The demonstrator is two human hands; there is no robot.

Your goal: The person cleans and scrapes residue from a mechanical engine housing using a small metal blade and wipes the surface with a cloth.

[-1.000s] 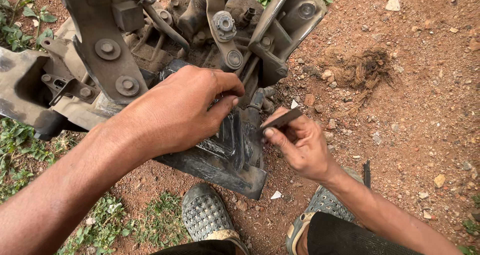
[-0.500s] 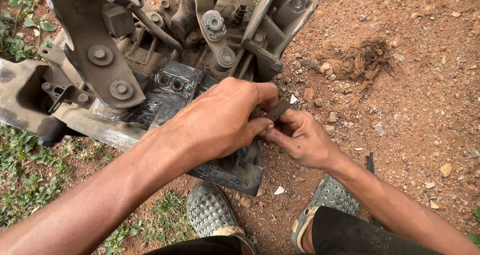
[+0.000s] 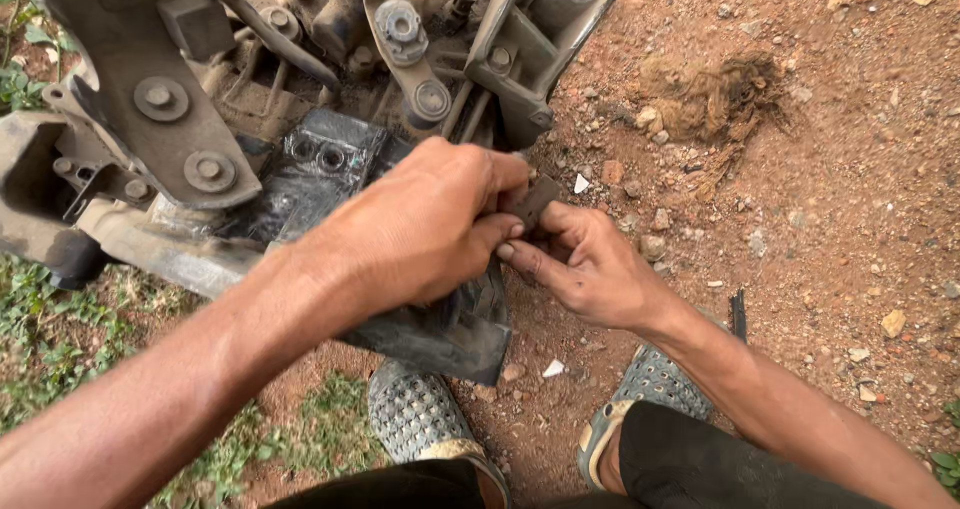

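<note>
I see left hand (image 3: 420,224) and right hand (image 3: 585,269) both pinched shut on small dark metal strip (image 3: 532,201) | steadying it over black plastic cover (image 3: 440,329) edge | metal assembly (image 3: 300,89) on dirt ground (image 3: 800,219)

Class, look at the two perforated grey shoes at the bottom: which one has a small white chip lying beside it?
The left shoe, below the black part; the white chip lies just right of it. The right shoe sits under the right forearm.
</note>
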